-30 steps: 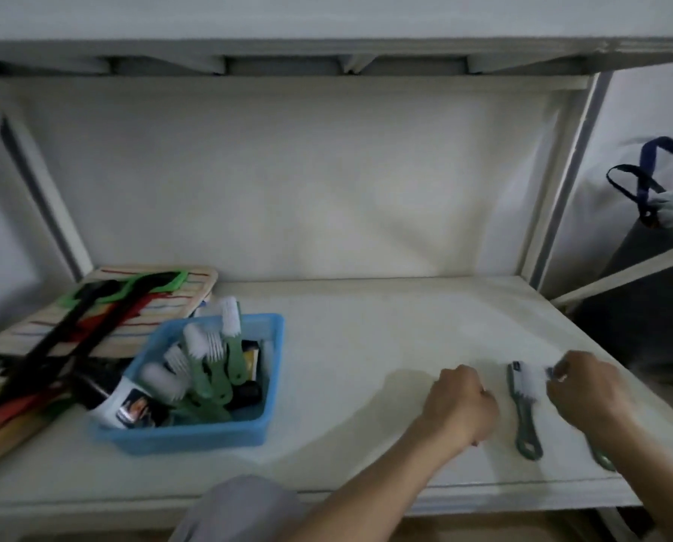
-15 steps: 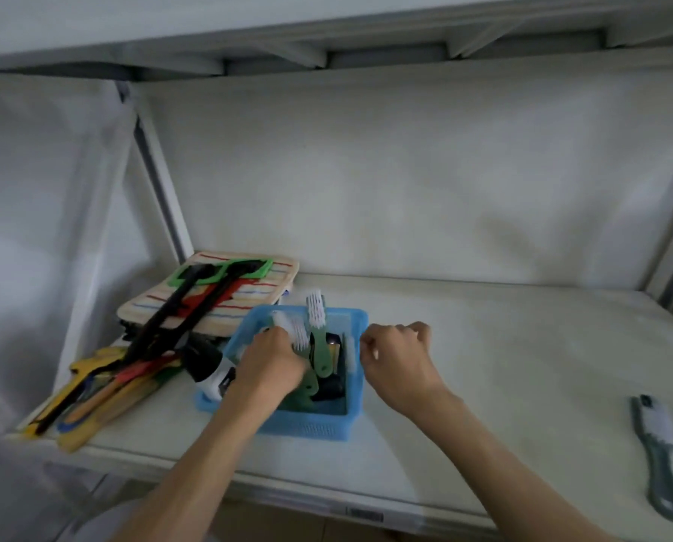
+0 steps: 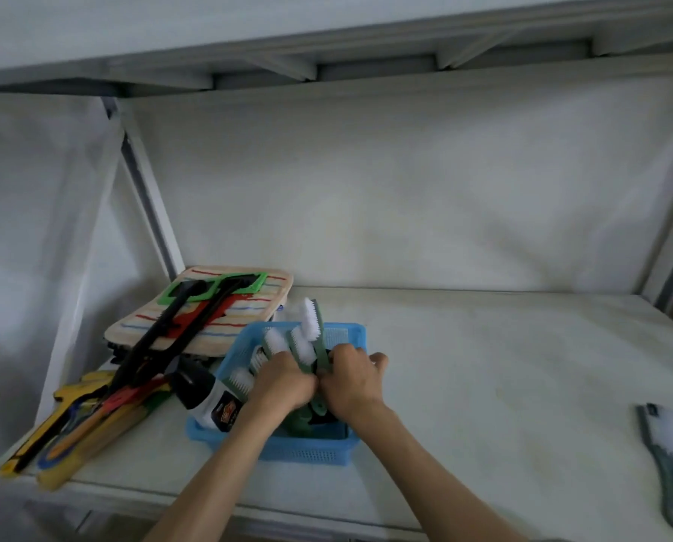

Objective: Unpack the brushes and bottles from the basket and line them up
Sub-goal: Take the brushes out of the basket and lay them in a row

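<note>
A blue plastic basket (image 3: 307,451) stands on the white shelf left of centre, holding several green-handled brushes with white bristles and a bottle (image 3: 209,400) with a black cap leaning over its left rim. Both hands are inside the basket, side by side. My left hand (image 3: 284,381) is closed around a green brush (image 3: 301,352). My right hand (image 3: 352,379) grips another green brush (image 3: 314,326) whose bristle head sticks up above the rim. One grey-green brush (image 3: 669,455) lies flat on the shelf at the far right.
Left of the basket lies a striped pad (image 3: 209,318) with black and green long-handled tools (image 3: 178,330) on it, and yellow and red tools (image 3: 76,424) near the shelf's front left corner. An upper shelf (image 3: 327,41) hangs overhead. The shelf's front edge (image 3: 288,518) runs below my arms.
The view swung from the shelf's right end to the basket. Both hands left the laid-down brushes, moved left into the basket and closed on green brushes there.
</note>
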